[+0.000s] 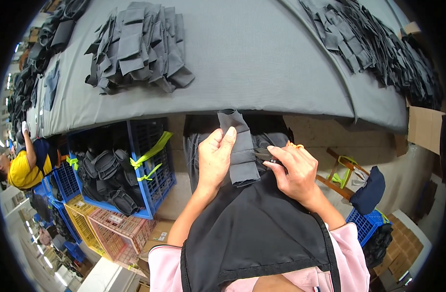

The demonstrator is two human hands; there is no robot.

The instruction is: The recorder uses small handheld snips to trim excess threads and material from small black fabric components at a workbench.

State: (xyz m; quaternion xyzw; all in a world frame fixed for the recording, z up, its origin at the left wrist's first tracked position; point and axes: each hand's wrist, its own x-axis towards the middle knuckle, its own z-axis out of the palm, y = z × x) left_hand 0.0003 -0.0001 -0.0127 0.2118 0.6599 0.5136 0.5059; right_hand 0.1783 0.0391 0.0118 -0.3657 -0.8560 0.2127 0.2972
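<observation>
Your left hand (pixel 214 163) pinches a folded strip of grey woven fabric (pixel 240 151) between thumb and fingers, holding it upright over your lap, just below the near edge of the long grey-covered worktable (pixel 262 63). Your right hand (pixel 295 170) is closed around small orange-handled thread snips (pixel 276 156), their dark tip touching the strip's right edge close to your left fingertips. The risk, as it looks from here: the blades sit so near your fingers and the cloth that a slip could nick skin or cut into the strip, and the black apron (pixel 254 228) beneath would hide a dropped offcut.

To your left, a blue slatted plastic crate (pixel 157 160) tied with yellow-green straps holds dark padded pieces; nearer, pink and yellow crates (pixel 118 228) show contents you cannot make out. Far across the table lie two heaps of grey and black cut pieces (pixel 138 46).
</observation>
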